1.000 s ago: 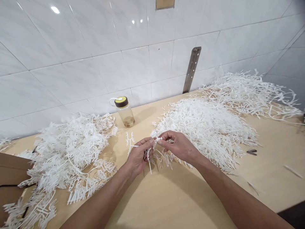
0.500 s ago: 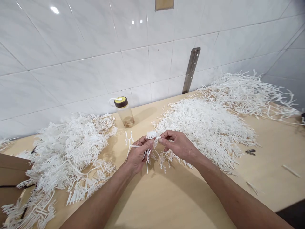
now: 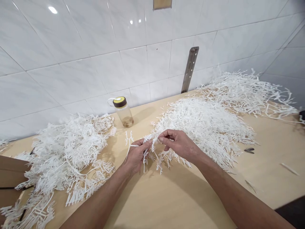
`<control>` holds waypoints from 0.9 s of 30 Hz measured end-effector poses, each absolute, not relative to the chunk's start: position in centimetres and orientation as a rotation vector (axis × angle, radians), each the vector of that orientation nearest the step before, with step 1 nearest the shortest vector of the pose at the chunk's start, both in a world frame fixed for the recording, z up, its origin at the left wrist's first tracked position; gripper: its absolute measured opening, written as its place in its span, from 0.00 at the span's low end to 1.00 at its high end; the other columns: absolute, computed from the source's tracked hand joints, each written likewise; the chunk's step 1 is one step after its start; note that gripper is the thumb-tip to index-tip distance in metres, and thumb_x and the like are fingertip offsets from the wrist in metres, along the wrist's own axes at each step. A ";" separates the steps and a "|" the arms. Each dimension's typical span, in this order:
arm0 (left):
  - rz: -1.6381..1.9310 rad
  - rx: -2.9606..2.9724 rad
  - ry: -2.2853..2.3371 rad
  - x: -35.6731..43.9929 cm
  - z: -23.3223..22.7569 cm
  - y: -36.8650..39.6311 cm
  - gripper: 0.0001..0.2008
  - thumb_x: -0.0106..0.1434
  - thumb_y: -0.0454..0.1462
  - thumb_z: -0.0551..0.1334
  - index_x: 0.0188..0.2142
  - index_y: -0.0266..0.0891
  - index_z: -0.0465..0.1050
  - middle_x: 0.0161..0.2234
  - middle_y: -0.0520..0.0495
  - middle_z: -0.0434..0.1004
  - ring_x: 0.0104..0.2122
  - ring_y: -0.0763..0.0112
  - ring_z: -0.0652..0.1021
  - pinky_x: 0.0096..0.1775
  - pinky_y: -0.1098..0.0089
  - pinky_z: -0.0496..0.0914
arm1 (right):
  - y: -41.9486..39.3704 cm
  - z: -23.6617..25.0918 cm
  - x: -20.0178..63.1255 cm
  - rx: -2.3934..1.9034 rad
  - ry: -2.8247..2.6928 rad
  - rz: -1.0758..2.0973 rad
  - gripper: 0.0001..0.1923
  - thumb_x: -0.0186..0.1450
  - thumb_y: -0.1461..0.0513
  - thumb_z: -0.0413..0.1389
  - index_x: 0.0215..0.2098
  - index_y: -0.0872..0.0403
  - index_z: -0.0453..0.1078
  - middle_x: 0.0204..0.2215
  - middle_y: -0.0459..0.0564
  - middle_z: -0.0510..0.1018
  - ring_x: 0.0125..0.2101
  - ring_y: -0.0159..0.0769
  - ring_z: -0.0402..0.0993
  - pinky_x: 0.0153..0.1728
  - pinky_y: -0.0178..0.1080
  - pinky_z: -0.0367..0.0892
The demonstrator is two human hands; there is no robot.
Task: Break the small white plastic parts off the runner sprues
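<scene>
My left hand (image 3: 135, 156) and my right hand (image 3: 179, 144) meet over the middle of a light wooden table (image 3: 171, 200). Both pinch the same white branched plastic sprig (image 3: 154, 154), which hangs down between them with thin twigs spreading below. The left hand also keeps a thin white stem that sticks out to its left. Directly behind the right hand lies a big heap of white plastic sprigs (image 3: 205, 127).
A second heap of white branched pieces (image 3: 69, 152) covers the table's left. A third, looser pile (image 3: 245, 92) lies far right by the tiled wall. A clear bottle with a brown and yellow cap (image 3: 122, 111) stands near the wall. A cardboard box edge (image 3: 9, 178) shows at left.
Both hands stay together on the sprig. The sprig has shifted a little between the fingers, and its twigs hang lower and more spread than a second ago.
</scene>
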State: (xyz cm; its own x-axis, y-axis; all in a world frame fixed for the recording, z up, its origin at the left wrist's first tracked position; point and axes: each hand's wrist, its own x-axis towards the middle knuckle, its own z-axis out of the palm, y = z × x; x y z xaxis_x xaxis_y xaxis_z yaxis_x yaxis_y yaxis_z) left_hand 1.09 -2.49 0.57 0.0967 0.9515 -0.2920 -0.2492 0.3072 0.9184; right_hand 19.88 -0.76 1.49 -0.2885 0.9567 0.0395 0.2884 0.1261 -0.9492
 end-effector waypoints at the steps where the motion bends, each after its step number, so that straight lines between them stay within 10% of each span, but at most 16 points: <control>1: 1.055 0.830 1.101 1.0 0.5 -2.5 0.22 0.45 0.49 0.75 0.20 0.36 0.67 0.14 0.58 0.58 0.15 0.83 0.55 0.19 0.74 0.49 | -0.7 1.4 20.0 -1.217 -1.682 1.183 0.13 0.66 0.53 0.56 0.38 0.54 0.74 0.35 0.48 0.79 0.25 0.33 0.77 0.30 0.38 0.72; 27: 1.034 1.138 1.153 0.3 -1.5 -1.9 0.23 0.50 0.54 0.71 0.22 0.36 0.69 0.18 0.55 0.61 0.19 0.78 0.59 0.24 0.73 0.52 | -0.9 0.6 18.7 -1.218 -1.641 1.287 0.11 0.65 0.55 0.54 0.36 0.54 0.72 0.29 0.46 0.78 0.21 0.29 0.73 0.24 0.34 0.69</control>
State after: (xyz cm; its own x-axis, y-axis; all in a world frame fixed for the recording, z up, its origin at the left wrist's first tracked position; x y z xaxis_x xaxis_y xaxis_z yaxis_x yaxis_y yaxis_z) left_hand 0.27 -1.94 -1.48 0.1276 0.9826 -0.1351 -0.0274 0.1397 0.9898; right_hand 18.67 -0.93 0.59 -0.3028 0.9529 -0.0182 0.2452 0.0594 -0.9677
